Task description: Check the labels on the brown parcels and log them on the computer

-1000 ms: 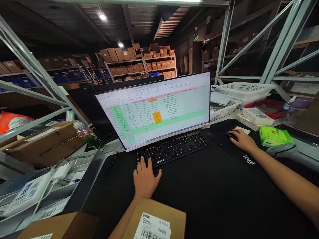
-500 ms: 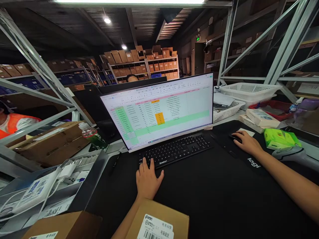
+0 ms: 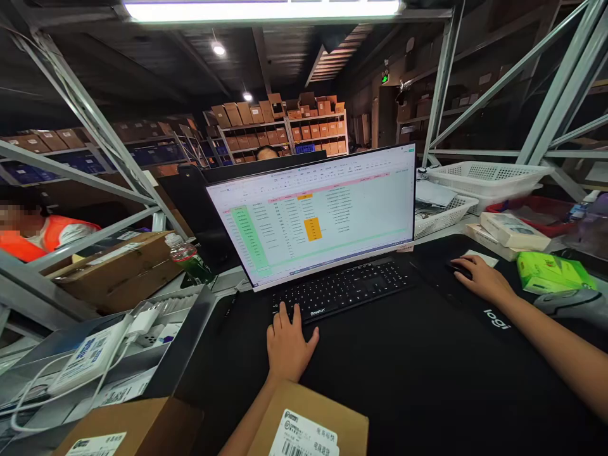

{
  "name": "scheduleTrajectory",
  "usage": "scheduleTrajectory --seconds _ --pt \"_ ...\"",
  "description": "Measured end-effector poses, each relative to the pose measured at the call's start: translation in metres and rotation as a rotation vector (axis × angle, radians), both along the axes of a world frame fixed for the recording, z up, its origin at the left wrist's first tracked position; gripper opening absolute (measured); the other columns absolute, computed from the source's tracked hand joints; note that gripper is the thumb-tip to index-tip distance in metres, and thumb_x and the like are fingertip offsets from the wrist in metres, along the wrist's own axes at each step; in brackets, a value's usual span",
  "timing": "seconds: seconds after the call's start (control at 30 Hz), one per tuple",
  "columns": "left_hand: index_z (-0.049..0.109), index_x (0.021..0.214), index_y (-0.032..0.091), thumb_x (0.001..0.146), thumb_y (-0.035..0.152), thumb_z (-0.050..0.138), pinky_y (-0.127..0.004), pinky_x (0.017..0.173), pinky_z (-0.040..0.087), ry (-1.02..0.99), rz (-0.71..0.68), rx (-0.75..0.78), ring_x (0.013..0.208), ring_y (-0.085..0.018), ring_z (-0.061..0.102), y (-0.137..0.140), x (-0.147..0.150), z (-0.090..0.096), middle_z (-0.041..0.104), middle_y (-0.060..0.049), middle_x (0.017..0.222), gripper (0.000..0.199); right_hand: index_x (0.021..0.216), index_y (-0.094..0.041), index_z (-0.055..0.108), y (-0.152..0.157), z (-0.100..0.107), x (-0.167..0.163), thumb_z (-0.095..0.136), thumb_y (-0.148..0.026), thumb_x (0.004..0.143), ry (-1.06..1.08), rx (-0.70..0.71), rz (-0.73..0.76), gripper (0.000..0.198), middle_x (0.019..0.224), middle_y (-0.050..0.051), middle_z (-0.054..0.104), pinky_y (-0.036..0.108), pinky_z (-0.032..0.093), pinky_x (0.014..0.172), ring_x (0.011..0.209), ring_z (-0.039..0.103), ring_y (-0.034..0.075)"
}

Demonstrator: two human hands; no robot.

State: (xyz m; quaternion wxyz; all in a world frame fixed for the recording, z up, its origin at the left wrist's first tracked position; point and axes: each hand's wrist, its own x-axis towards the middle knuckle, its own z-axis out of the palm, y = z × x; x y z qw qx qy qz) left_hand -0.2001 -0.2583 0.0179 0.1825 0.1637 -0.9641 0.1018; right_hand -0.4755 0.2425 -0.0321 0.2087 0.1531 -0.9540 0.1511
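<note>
L hand flat, fingers spread on keyboard edge; R hand cupped over mouse, prob. gripping it; monitor lit behind.

Dim warehouse, grey steel racking, shelves of cardboard boxes (far back), ceiling strip light

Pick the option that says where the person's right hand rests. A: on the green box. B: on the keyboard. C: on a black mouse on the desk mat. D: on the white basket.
C: the right hand covers a black mouse on the black desk mat.
</note>
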Motion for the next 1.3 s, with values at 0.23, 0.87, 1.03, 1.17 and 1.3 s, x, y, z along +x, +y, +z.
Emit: scheduleTrajectory --seconds 0.23,0.87,1.03,1.17,1.3 --pt "0.049 0.15 0.012 0.095 0.049 0.053 -0.049 0.107 0.041 -0.009 -0.003 0.021 0.135 -0.038 0.046 0.0 0.0 0.001 0.039 -0.026 0.158 0.066 0.124 -0.02 0.069 0.001 -0.005 -0.004 0.044 -0.053 0.093 0.037 -0.007 0.027 0.052 0.129 0.017 0.057 0.049 0.055 0.097 0.115 0.063 0.036" --pt "0.05 0.149 0.011 0.095 0.048 0.054 -0.051 0.104 0.044 0.018 -0.019 0.01 0.133 -0.04 0.049 -0.002 0.0 -0.003 0.041 -0.028 0.156 0.067 0.127 -0.021 0.068 0.007 -0.017 -0.016 0.047 -0.052 0.09 0.053 -0.01 0.038 0.052 0.129 0.016 0.056 0.045 0.054 0.097 0.116 0.063 0.034" --pt "0.051 0.149 0.011 0.094 0.048 0.054 -0.051 0.103 0.044 0.034 -0.028 -0.009 0.134 -0.04 0.049 -0.002 -0.001 -0.005 0.041 -0.027 0.156 0.066 0.126 -0.019 0.068 0.006 -0.011 -0.013 0.05 -0.049 0.09 0.029 -0.011 0.058 0.05 0.128 0.018 0.057 0.045 0.051 0.102 0.12 0.06 0.034" --pt "0.051 0.149 0.011 0.095 0.048 0.054 -0.05 0.104 0.044 0.03 -0.025 -0.004 0.133 -0.039 0.049 -0.002 0.0 -0.004 0.042 -0.027 0.156 0.066 0.122 -0.02 0.069 0.006 -0.01 -0.012 0.052 -0.045 0.088 0.039 -0.022 0.062 0.045 0.126 0.017 0.057 0.044 0.05 0.104 0.119 0.061 0.034" --pt "0.05 0.149 0.011 0.094 0.048 0.054 -0.05 0.104 0.044 0.016 -0.018 0.005 0.134 -0.039 0.049 -0.002 0.002 -0.004 0.041 -0.027 0.156 0.066 0.119 -0.02 0.069 0.006 -0.011 -0.013 0.053 -0.041 0.086 0.056 -0.022 0.067 0.043 0.125 0.017 0.058 0.042 0.047 0.109 0.119 0.061 0.032"
